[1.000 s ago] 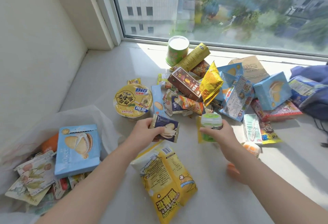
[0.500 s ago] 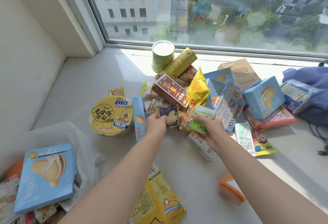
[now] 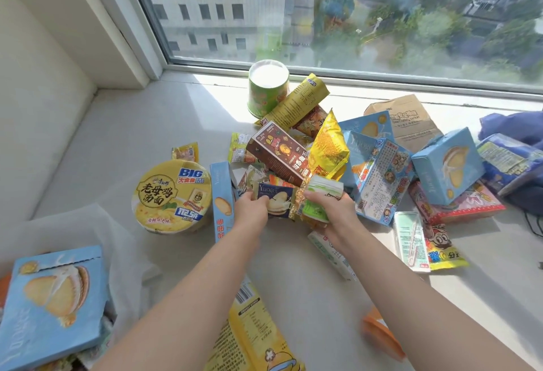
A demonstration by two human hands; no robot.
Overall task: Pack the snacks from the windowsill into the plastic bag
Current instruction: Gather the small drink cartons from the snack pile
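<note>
Fingers of the left hand (image 3: 249, 212) were curled round a small dark-blue snack packet (image 3: 277, 202) and those of the right hand (image 3: 335, 218) round a green-and-white packet (image 3: 321, 199), both at the near edge of the snack pile (image 3: 329, 147) on the windowsill (image 3: 141, 141), with the plastic bag (image 3: 97, 232) lying well apart at the left.

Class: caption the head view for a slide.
Left hand holds a blue packet, right hand a green packet, at the windowsill pile; a box lies in the bag.

The round yellow noodle bowl (image 3: 172, 194) is carrying black characters and blue-white labels; the pale blue cardboard box (image 3: 446, 165) is showing a yellow durian print; the green paper cup (image 3: 267, 88) is wearing a white lid
</note>
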